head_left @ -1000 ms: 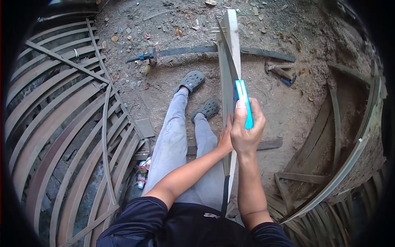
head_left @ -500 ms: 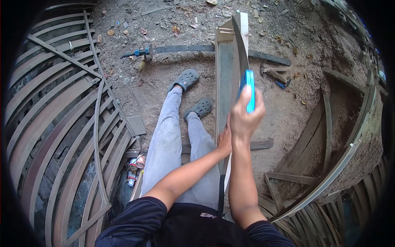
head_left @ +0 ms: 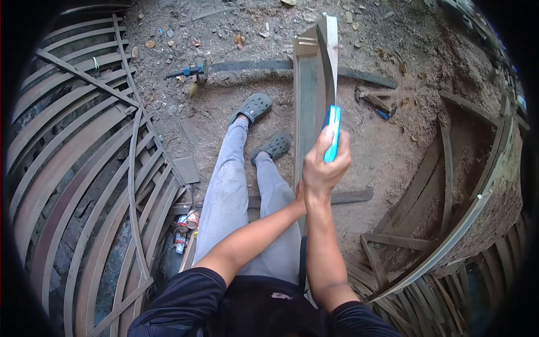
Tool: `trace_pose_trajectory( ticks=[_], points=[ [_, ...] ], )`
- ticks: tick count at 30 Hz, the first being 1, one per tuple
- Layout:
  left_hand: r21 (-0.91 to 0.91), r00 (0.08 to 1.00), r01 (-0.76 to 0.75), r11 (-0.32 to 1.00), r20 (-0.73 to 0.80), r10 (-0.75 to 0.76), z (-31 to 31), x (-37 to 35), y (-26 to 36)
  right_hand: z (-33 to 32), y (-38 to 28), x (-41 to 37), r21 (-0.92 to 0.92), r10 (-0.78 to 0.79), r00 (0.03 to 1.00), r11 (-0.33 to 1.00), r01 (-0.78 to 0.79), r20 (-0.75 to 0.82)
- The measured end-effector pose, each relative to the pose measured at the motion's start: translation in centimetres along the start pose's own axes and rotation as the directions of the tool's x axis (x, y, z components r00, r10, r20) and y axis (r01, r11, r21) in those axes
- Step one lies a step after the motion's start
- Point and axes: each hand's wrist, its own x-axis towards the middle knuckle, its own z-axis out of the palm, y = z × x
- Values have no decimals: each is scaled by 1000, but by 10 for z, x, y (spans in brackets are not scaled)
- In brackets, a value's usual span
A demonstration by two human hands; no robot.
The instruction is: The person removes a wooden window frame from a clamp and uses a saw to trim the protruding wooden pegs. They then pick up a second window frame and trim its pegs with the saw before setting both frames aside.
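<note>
My right hand [head_left: 327,163] is wrapped round the blue handle [head_left: 333,129] of a handsaw. Its thin dark blade [head_left: 325,70] points away from me, along the pale edge [head_left: 332,48] of a long wooden board [head_left: 306,106]. The board stretches forward from beside my leg, and a short wood piece sits at its far end. My left hand [head_left: 301,194] is at the near part of the board, below the right hand. The right wrist and forearm cover most of it, so its fingers are hidden.
Under the board's far part runs a dark strip [head_left: 252,65] with a blue clamp [head_left: 195,70]. A hammer-like tool [head_left: 377,104] lies on the ground at right. Curved wooden ribs [head_left: 73,157] fill the left; a curved wooden frame [head_left: 449,224] stands right. Cans [head_left: 181,230] lie near my leg.
My right hand has drawn the saw back toward me and slightly left. More of my left hand is now covered by the right forearm.
</note>
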Motion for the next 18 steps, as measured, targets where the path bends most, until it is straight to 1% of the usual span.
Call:
trace_pose_trajectory(
  ticks=[3,4,6,7,10,11,12,14,15,16,18],
  points=[
    [1,1000,3,1000,-8,-3,4,-1,-2,12,-2,-9,-9,56,997,998,-56,58],
    [3,1000,4,1000,-7,-4,4,1,0,6,1,-10,-10,53,997,999,-52,59],
    [11,1000,-3,1000,-10,3,1,3,5,-5,9,0,4,62,998,998,-63,15],
    [16,1000,-6,1000,-7,6,-1,2,6,-8,11,4,0,-49,999,999,49,5],
    [29,1000,-13,1000,-3,13,-1,-1,9,13,17,34,52,-7,999,999,4,52],
    [34,1000,-7,999,6,7,2,-1,5,20,18,45,-39,-57,998,998,58,35],
    [41,1000,-6,999,10,6,0,1,4,14,17,39,-40,-53,998,998,54,24],
    [49,1000,-11,999,13,10,1,4,0,-1,14,16,54,-23,1000,998,22,18],
    [51,1000,-12,999,12,11,4,7,-6,-1,14,9,58,-114,993,992,115,-20],
    [58,1000,-11,998,11,11,8,9,-15,4,18,13,59,-111,994,992,111,-11],
    [67,1000,-2,998,18,1,28,11,-40,16,13,33,53,-45,995,998,41,89]
  ],
)
